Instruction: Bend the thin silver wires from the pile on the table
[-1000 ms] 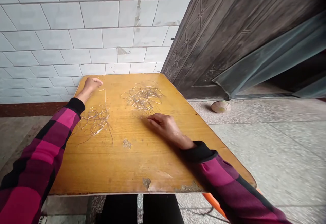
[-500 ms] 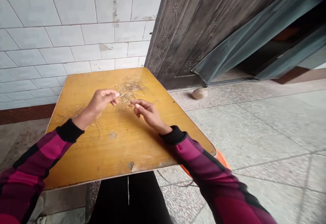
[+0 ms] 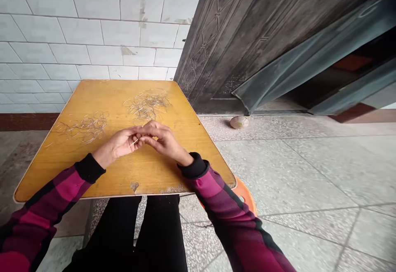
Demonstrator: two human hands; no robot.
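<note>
My left hand (image 3: 121, 144) and my right hand (image 3: 165, 141) meet over the middle of the wooden table (image 3: 148, 177). A short length of thin, pale wire (image 3: 135, 141) shows against the left fingers. Both hands are closed, with fingertips pinched together around the wire; its ends are hidden. Just beyond the hands lies a tangled heap of thin wires (image 3: 150, 104). A second, looser spread of bent wires (image 3: 93, 125) lies on the table to the left of my left hand.
A white tiled wall (image 3: 89, 29) stands behind the table. To the right are a dark carved door (image 3: 213, 49), a grey-green curtain (image 3: 278, 70) and a round object (image 3: 239, 122) on the floor. An orange stool (image 3: 247, 198) pokes out under the table's right corner.
My hands, apart near the far wire heap before, have come together and nearer to me. The left wire spread is now uncovered. The camera view has shifted.
</note>
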